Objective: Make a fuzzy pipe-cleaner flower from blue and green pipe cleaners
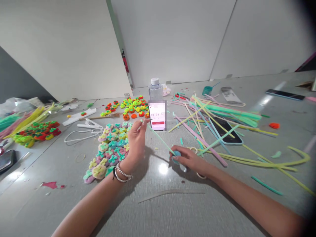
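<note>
My left hand [138,138] is closed, its fingertips pinching the upper end of a pale green pipe cleaner [160,139]. The strip slants down, fairly straight, to my right hand [189,159]. There the fingers are closed around a small blue fuzzy piece [176,157], partly hidden by them. Cream loops [201,176] show beside the right hand, like scissor handles; the rest is mostly covered. Just left of my left wrist lies a dense group of pastel pipe-cleaner flowers [111,148].
A phone with a running timer [158,115] stands upright before a clear bottle [155,89]. Loose pipe cleaners [212,151] spread across the right, some over another phone [225,131]. Red-orange and yellow fuzzy pieces [134,105] lie at the back. A thin strip [171,191] lies in front.
</note>
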A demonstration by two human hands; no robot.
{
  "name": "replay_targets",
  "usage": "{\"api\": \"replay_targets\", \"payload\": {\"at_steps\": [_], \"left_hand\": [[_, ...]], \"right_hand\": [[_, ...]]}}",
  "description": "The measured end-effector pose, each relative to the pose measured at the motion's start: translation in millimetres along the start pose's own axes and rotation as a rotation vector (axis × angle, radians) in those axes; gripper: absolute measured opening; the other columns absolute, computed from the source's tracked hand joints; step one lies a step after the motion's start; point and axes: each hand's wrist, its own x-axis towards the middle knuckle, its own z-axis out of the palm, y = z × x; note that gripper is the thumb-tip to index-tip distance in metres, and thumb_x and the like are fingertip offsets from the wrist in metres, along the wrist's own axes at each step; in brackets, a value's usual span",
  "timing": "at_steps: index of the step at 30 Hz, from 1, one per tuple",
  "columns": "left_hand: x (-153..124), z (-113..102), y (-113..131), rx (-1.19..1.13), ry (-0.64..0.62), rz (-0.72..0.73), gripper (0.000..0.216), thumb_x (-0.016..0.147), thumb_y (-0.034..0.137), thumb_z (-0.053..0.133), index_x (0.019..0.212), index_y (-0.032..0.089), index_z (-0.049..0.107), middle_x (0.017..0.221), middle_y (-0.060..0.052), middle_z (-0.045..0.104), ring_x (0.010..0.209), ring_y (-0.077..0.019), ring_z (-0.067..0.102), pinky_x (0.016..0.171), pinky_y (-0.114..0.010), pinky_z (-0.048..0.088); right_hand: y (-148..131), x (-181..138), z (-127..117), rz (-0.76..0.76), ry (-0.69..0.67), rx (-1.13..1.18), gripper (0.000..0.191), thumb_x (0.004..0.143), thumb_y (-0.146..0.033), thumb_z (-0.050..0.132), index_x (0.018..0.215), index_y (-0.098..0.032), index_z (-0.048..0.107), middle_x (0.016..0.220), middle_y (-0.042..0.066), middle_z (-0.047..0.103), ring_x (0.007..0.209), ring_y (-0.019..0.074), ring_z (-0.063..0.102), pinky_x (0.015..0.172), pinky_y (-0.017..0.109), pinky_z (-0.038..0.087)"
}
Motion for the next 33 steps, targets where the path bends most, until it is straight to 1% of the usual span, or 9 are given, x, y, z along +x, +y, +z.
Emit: {"api": "replay_targets", "payload": {"at_steps": [4, 6, 8, 14, 18, 21, 25, 30, 33], "left_hand": [[3.5, -3.8, 5.5, 0.072, -0.041, 0.125, 0.018, 0.091, 0.032, 0.057, 0.085, 0.025, 0.072, 0.077, -0.001, 0.057, 0.074, -0.0141, 0.051, 0.071, -0.028, 0.041], [5.3, -6.0, 5.0, 0.095, -0.053, 0.160, 0.018, 0.091, 0.030, 0.057, 0.086, 0.025, 0.073, 0.077, -0.001, 0.057, 0.075, -0.0142, 0.051, 0.072, -0.028, 0.041], [7.0, -8.0, 2.5, 0.091, -0.064, 0.176, 0.018, 0.092, 0.030, 0.056, 0.087, 0.025, 0.073, 0.079, -0.001, 0.058, 0.077, -0.0141, 0.051, 0.072, -0.027, 0.040], [8.9, -12.1, -4.7, 0.149, -0.077, 0.124, 0.022, 0.091, 0.037, 0.056, 0.087, 0.024, 0.073, 0.077, -0.002, 0.057, 0.073, -0.0146, 0.050, 0.065, -0.026, 0.039], [9.5, -13.0, -4.9, 0.133, -0.075, 0.106, 0.021, 0.090, 0.037, 0.057, 0.087, 0.024, 0.074, 0.075, -0.001, 0.057, 0.072, -0.0147, 0.049, 0.061, -0.024, 0.038], [10.5, -13.8, -4.6, 0.143, -0.070, 0.103, 0.020, 0.089, 0.036, 0.058, 0.087, 0.024, 0.074, 0.075, -0.001, 0.058, 0.073, -0.0152, 0.051, 0.062, -0.024, 0.039], [12.2, -15.4, -4.6, 0.178, -0.060, 0.093, 0.023, 0.088, 0.038, 0.058, 0.082, 0.022, 0.073, 0.070, 0.000, 0.056, 0.070, -0.0152, 0.050, 0.066, -0.025, 0.039], [14.2, -15.8, -3.7, 0.165, -0.058, 0.089, 0.023, 0.088, 0.039, 0.058, 0.083, 0.022, 0.073, 0.072, 0.000, 0.057, 0.072, -0.0157, 0.051, 0.067, -0.026, 0.039], [15.1, -15.6, -3.3, 0.172, -0.051, 0.083, 0.023, 0.088, 0.040, 0.058, 0.083, 0.022, 0.073, 0.068, 0.000, 0.055, 0.070, -0.0165, 0.051, 0.066, -0.026, 0.039]], "right_hand": [[-0.1, -0.4, -1.7, 0.010, -0.020, 0.120, 0.012, 0.084, -0.033, 0.055, 0.089, -0.022, 0.056, 0.086, 0.004, 0.067, 0.082, 0.0188, 0.061, 0.075, 0.031, 0.044], [-0.5, -0.6, -2.7, 0.011, -0.048, 0.181, 0.013, 0.084, -0.034, 0.054, 0.087, -0.022, 0.055, 0.086, 0.004, 0.067, 0.084, 0.0190, 0.062, 0.079, 0.033, 0.044], [-0.9, -1.0, -3.6, 0.002, -0.057, 0.206, 0.013, 0.084, -0.034, 0.053, 0.084, -0.022, 0.055, 0.085, 0.005, 0.067, 0.082, 0.0186, 0.062, 0.079, 0.033, 0.044], [0.5, -2.4, -5.6, -0.032, -0.070, 0.240, 0.014, 0.084, -0.033, 0.050, 0.081, -0.020, 0.055, 0.080, 0.003, 0.060, 0.077, 0.0170, 0.058, 0.076, 0.032, 0.045], [4.9, -1.5, -6.4, -0.034, -0.063, 0.264, 0.016, 0.084, -0.035, 0.050, 0.081, -0.020, 0.054, 0.079, 0.003, 0.057, 0.074, 0.0165, 0.056, 0.073, 0.031, 0.044], [8.0, -0.6, -7.1, -0.039, -0.068, 0.271, 0.019, 0.085, -0.039, 0.051, 0.081, -0.020, 0.053, 0.078, 0.003, 0.057, 0.071, 0.0162, 0.055, 0.072, 0.031, 0.043], [9.5, 0.0, -7.6, -0.043, -0.073, 0.269, 0.022, 0.085, -0.042, 0.052, 0.081, -0.020, 0.052, 0.076, 0.002, 0.056, 0.070, 0.0158, 0.054, 0.071, 0.031, 0.043], [2.6, -1.2, -7.2, -0.035, -0.082, 0.234, 0.016, 0.082, -0.035, 0.049, 0.080, -0.020, 0.053, 0.076, 0.002, 0.057, 0.070, 0.0156, 0.054, 0.071, 0.030, 0.043], [-3.3, -2.4, -6.5, -0.032, -0.077, 0.198, 0.012, 0.080, -0.031, 0.048, 0.077, -0.020, 0.054, 0.077, 0.002, 0.057, 0.072, 0.0160, 0.055, 0.072, 0.030, 0.042]]}}
